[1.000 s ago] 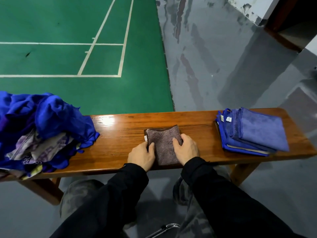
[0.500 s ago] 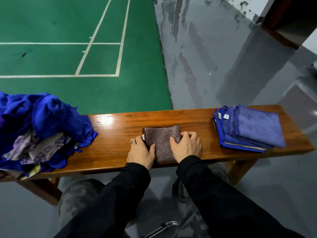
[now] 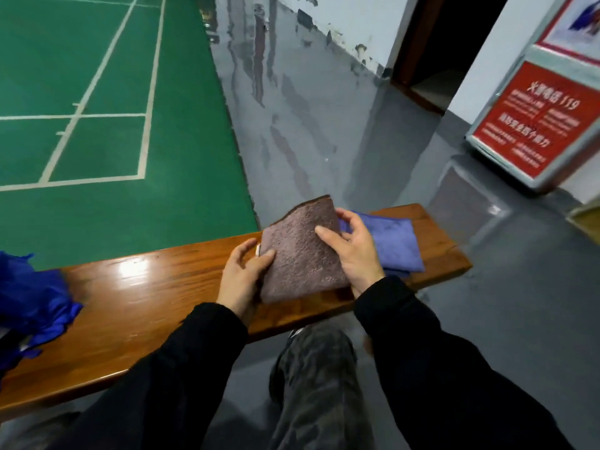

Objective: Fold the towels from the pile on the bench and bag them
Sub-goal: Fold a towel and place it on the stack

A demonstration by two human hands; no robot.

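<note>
the bench point(image 3: 156, 287) is the landmark, one of it. at its left end sits one blue pile point(image 3: 29, 300) of unfolded cloth; at its right end, a stack of folded blue towels point(image 3: 389, 241), count unclear. above the bench's middle, one folded brown towel point(image 3: 302, 254) is lifted, pinched at its left edge by the left hand point(image 3: 243, 277) and at its right edge by the right hand point(image 3: 354, 248). it looks soft, light and floppy, so holding both edges probably keeps the fold.

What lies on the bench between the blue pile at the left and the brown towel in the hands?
In the head view, only bare glossy wood of the bench lies between the blue pile and the brown towel.
</note>
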